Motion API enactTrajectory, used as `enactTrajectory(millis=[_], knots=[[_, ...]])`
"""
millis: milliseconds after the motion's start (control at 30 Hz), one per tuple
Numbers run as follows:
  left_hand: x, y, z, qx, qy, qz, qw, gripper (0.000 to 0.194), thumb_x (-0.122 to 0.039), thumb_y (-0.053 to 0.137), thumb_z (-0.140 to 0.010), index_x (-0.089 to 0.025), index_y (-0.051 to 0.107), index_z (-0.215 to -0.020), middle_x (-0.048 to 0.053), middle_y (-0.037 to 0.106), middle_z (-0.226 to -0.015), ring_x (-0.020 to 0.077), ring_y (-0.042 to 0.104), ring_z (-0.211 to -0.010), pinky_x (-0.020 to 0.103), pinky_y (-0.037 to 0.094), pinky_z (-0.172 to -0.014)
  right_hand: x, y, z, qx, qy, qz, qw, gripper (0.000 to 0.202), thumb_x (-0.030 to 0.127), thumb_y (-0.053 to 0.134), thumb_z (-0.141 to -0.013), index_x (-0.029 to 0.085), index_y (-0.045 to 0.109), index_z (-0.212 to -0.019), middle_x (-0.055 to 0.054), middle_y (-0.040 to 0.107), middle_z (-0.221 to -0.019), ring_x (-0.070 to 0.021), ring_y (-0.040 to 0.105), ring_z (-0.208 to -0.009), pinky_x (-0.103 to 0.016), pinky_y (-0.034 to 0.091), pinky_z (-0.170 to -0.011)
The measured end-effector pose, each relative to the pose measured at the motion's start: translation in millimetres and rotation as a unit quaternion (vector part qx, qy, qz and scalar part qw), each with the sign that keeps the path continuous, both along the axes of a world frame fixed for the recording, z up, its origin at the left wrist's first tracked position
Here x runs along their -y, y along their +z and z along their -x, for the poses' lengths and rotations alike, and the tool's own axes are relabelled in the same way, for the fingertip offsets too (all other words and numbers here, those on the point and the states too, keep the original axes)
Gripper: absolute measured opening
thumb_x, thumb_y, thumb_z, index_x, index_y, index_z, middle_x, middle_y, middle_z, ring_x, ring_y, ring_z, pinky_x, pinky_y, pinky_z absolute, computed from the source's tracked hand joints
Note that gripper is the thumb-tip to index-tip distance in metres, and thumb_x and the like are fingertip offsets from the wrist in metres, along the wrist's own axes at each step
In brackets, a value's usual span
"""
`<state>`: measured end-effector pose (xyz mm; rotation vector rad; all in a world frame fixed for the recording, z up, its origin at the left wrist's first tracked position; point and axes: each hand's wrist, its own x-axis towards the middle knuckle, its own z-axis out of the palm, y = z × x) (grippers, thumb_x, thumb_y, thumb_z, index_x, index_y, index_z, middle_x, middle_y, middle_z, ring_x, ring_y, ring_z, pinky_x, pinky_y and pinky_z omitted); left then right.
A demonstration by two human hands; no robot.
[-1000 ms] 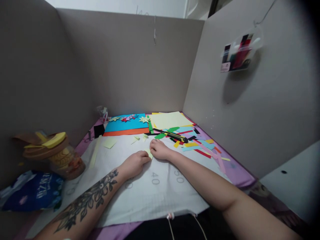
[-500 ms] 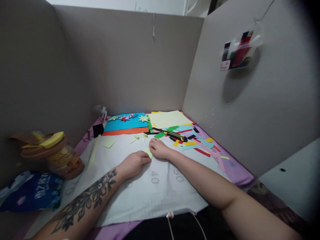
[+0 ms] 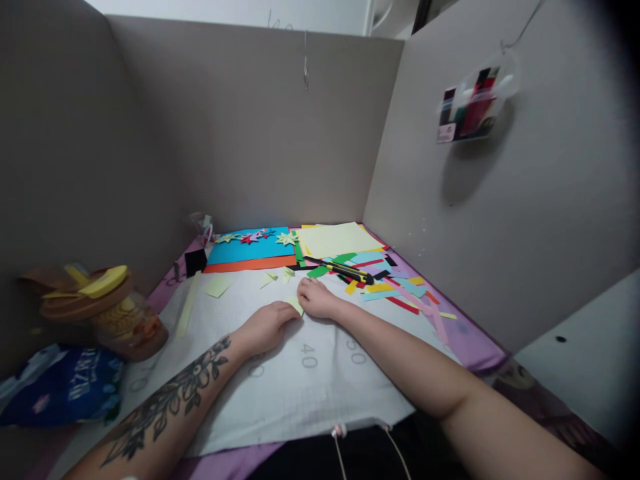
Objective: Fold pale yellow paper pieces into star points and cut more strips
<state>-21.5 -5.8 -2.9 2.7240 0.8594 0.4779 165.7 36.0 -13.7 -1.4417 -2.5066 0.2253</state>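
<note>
A small pale yellow piece of paper [image 3: 295, 305] lies on the white cloth, partly hidden by my fingers. My left hand [image 3: 269, 327] has its fingers closed on the paper's near left edge. At its far right side, my right hand [image 3: 317, 298] presses curled fingers onto the same piece. Just beyond are two small folded pale yellow pieces [image 3: 289, 274]. Left of them are a flat pale yellow paper piece [image 3: 219, 287] and a long strip [image 3: 189, 303]. A black and yellow utility knife [image 3: 345, 269] rests beyond my right hand.
Folded paper stars [image 3: 287, 239] sit at the back, by blue paper [image 3: 250, 251] and pale sheets [image 3: 343, 240]. Coloured paper strips [image 3: 400, 303] are scattered right. A lidded cup [image 3: 130, 323] and blue packet [image 3: 65, 387] stand left. Grey panels [image 3: 250, 120] enclose the table.
The view has shifted very slightly. My left fingertips have drawn in a little at the paper's edge; my right hand stays nearly still.
</note>
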Motion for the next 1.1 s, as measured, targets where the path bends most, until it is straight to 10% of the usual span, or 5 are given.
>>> enactTrajectory(millis=[1100], knots=[[-2.7, 5.7, 1.4, -0.039, -0.031, -0.02, 0.999, 0.041, -0.004, 0.039, -0.077, -0.021, 0.067, -0.101, 0.005, 0.067, -0.103, 0.0171, 0.06, -0.093, 0.025, 0.045, -0.082, -2.6, -3.9, -2.2, -0.01, 0.01, -0.007, 1.0, 0.017, 0.017, 0.045, -0.082, 0.016, 0.062, -0.08, -0.008, 0.055, -0.093, -0.0195, 0.044, -0.085, -0.03, 0.033, -0.075]])
